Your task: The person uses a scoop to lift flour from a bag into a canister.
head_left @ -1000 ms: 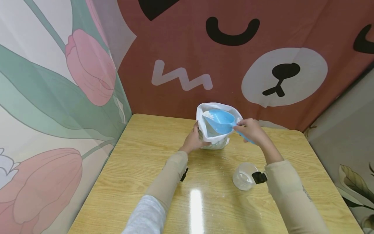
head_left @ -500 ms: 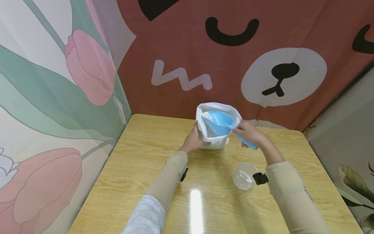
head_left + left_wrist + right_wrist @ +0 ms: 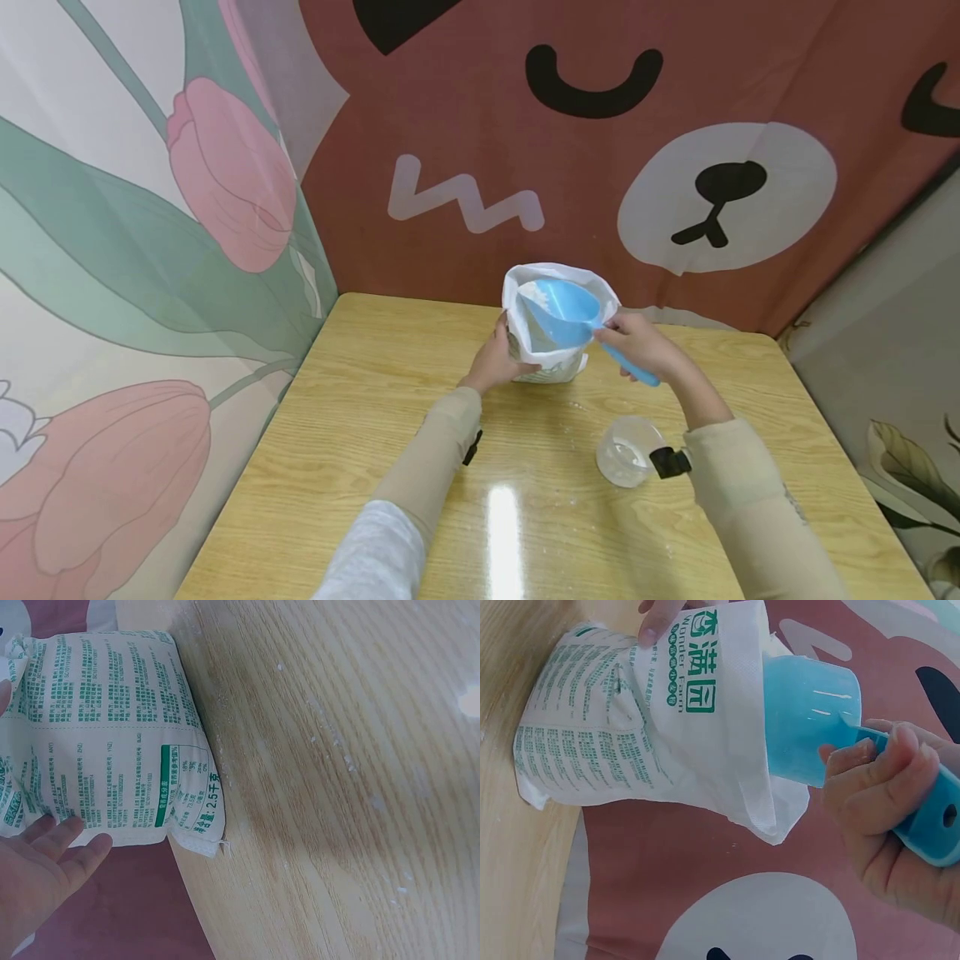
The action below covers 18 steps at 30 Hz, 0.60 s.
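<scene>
The left hand [image 3: 495, 360] grips the near-left side of the bag [image 3: 553, 371], thumb in front and fingers set apart round the side; the right hand [image 3: 643, 343] is curled round the handle of the blue scoop [image 3: 566, 312], the handle's end jutting out below the fist; the scoop's bowl sits in the bag's open mouth, its tip pointing left and its handle slanting down to the right past the rim; white powder [image 3: 534, 293] lies at the tip of the bowl, though how much is deeper in the bag I cannot tell. The bag stands upright near the back edge of the wooden table [image 3: 360, 433], white with green print; a clear cup [image 3: 622, 454] stands nearer the person, below the right hand; white specks [image 3: 349, 761] dot the wood beside the bag; behind the table hangs a brown bear backdrop [image 3: 465, 100], with tulips [image 3: 232, 175] on the left wall.
</scene>
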Motion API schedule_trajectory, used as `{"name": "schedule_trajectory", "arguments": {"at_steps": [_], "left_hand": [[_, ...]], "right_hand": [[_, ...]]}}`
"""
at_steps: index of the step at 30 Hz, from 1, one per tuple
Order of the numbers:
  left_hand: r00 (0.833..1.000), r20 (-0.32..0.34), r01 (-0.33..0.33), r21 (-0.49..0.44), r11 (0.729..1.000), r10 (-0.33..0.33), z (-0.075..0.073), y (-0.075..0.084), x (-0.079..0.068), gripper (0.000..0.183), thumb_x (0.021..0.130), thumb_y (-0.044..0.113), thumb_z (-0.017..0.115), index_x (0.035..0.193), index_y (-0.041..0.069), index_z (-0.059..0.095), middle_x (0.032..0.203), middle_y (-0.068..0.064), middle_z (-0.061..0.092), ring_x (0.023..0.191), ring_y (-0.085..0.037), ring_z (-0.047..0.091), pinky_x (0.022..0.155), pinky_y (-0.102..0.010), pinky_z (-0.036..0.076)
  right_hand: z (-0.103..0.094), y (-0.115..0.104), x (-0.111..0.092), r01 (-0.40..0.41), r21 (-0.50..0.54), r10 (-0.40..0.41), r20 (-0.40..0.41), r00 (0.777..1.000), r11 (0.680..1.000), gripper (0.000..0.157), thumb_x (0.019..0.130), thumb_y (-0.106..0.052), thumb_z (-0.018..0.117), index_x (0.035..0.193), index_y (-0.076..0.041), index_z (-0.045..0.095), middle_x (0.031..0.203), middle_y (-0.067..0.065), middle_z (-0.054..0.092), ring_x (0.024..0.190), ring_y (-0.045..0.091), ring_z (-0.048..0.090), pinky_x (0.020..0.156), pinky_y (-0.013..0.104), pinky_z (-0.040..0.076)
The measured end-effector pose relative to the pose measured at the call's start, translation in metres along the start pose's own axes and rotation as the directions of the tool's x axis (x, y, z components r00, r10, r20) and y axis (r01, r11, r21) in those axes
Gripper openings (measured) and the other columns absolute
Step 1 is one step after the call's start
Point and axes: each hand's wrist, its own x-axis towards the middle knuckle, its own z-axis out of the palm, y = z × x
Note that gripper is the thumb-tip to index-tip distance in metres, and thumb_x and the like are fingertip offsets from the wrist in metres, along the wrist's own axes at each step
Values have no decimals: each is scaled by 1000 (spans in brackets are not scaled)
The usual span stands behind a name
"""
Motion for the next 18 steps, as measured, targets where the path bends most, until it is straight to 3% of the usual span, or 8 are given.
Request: {"name": "schedule_trajectory", "arguments": {"at_steps": [8, 18], "left_hand": [[1000, 6, 6, -10, 1000, -6, 1, -1, 1, 115, 64, 35, 80, 143, 23, -2, 139, -8, 32, 120, -22, 38, 96, -37, 34], [1000, 4, -6, 7, 1000, 6, 0, -1, 1, 115, 64, 35, 80, 144, 19, -2, 139, -10, 33, 119, -24, 40, 95, -38, 34]], "right_hand": [[-1, -2, -7, 16, 24, -15, -28, 999, 1000, 25, 95, -19, 44, 91, 5, 46, 67, 8, 39, 45, 19, 45, 41, 29, 42], [-3, -3, -17, 21, 23, -20, -61, 998, 1000, 26, 94, -23, 46, 91, 3, 49, 64, 7, 40, 44, 20, 46, 40, 31, 42]]}}
